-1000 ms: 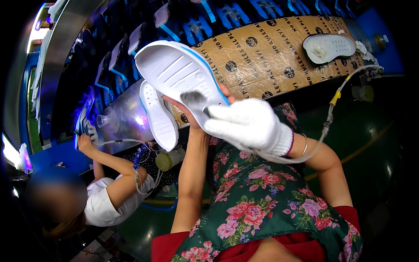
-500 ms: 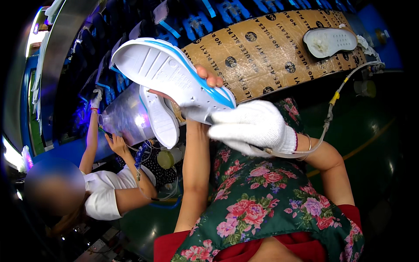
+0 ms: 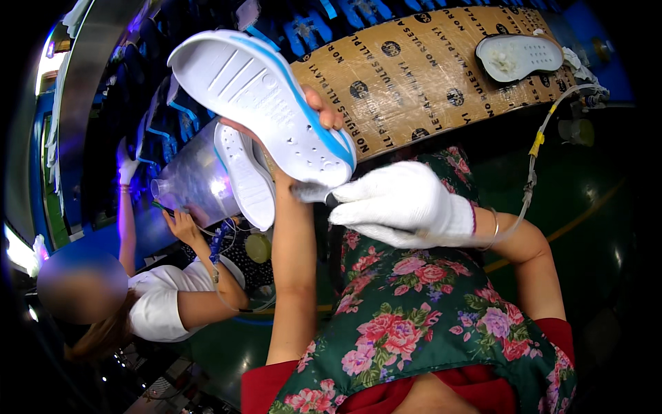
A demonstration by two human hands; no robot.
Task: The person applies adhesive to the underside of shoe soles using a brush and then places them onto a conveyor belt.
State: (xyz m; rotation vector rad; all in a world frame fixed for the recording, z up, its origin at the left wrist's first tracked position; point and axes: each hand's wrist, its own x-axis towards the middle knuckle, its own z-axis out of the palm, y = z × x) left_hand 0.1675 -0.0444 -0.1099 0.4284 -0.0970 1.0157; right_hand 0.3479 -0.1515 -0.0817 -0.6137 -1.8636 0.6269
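Note:
My bare left hand [image 3: 322,109] grips a white shoe sole [image 3: 265,114] with a blue stripe along its sidewall. The ribbed, perforated inner face is turned up, and the sole hides most of my palm. In my white-gloved right hand [image 3: 400,205] is a brush [image 3: 312,194], its dark handle end showing at the fingertips. Its blurred bristles are close to the sole's lower edge; whether they touch cannot be made out. A clear tube [image 3: 527,186] runs past my right wrist. Below the held sole another white sole [image 3: 247,181] shows, partly covered.
Brown printed cardboard [image 3: 386,83] covers the bench ahead, with a sole-shaped white pad [image 3: 520,58] at its right. Blue racks [image 3: 303,34] line the far side. At left, a co-worker in a white shirt [image 3: 169,303] reaches beside a clear plastic sheet [image 3: 196,183].
The held sole has shifted up and left, tilting slightly. The brush has moved from the sole's inner edge down to its end. The co-worker's gloved hand has moved left.

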